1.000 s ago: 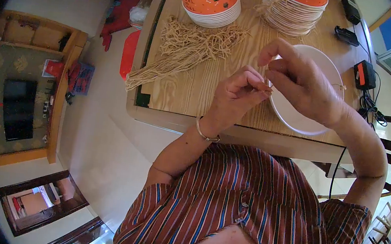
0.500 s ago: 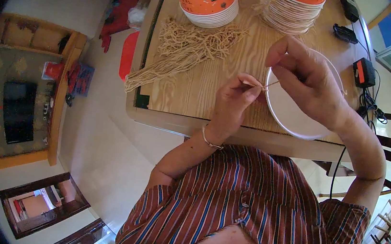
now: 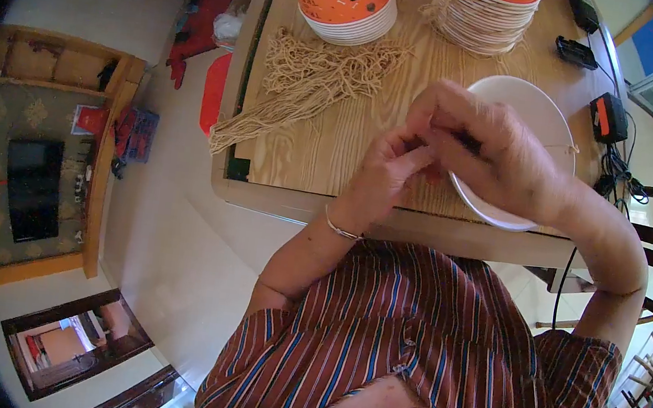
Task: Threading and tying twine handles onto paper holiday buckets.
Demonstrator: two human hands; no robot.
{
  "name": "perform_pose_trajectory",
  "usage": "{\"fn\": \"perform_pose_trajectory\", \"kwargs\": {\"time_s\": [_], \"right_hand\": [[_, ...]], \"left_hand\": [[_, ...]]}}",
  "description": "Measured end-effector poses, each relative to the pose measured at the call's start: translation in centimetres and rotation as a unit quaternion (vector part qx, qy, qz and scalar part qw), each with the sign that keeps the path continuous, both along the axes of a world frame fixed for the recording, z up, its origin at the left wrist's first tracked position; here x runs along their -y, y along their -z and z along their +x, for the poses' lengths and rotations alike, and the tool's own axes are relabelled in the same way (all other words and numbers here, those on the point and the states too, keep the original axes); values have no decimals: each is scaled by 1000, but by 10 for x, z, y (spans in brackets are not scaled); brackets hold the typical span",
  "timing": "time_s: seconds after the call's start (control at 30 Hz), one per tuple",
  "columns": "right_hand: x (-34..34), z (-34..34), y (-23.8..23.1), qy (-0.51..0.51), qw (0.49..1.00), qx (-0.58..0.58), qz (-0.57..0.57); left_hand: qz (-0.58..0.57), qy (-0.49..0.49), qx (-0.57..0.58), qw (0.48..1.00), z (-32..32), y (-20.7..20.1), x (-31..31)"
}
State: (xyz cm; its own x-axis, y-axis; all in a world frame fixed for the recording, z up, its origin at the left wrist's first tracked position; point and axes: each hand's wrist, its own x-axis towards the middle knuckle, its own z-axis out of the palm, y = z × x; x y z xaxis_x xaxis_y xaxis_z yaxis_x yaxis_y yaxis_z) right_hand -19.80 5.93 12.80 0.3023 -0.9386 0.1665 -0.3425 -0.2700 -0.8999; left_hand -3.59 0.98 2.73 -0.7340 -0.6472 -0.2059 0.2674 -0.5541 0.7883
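Observation:
A white paper bucket [image 3: 555, 121] stands on the table with its round mouth toward me. A thin beige string [image 3: 573, 147] shows at the right side of its rim. My left hand [image 3: 389, 169], with a bracelet at the wrist, pinches at the left side of the rim. My right hand [image 3: 501, 155] reaches across the bucket's mouth, its fingertips meeting those of the left. Both are closed on the bucket's string, mostly hidden among the fingers. Left of the bucket lies a loose bundle of beige strings [image 3: 315, 90].
Two stacks of nested paper buckets stand at the back, an orange printed stack [image 3: 341, 8] and another stack [image 3: 488, 25] with strings hanging on it. Black adapters, one with an orange top [image 3: 610, 119], and tangled cables [image 3: 619, 177] lie at the table's right edge. Dark chairs stand beyond.
My right hand has come down and left to meet the left hand, covering the string stretched between them earlier. The bucket's far rim is now more visible.

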Motion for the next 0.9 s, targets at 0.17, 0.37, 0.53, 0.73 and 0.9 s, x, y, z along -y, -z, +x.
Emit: {"fn": "perform_pose_trajectory", "kwargs": {"time_s": [0.17, 0.37, 0.53, 0.73, 0.9], "right_hand": [[6, -10, -2, 52, 997, -40, -49], [5, -15, -5, 106, 990, -82, -51], [8, -24, -17, 85, 990, -112, 5], [21, -83, -39, 22, 990, -130, 41], [20, -122, -38, 79, 968, -227, 75]], "left_hand": [[-276, -115, 156, 941, 7, 17, 15], [-575, -182, 152, 783, -3, -28, -5], [-515, -167, 186, 820, -16, -25, -11], [-518, -168, 248, 801, -16, -30, -3], [-525, -171, 250, 795, -10, -31, 6]]}}
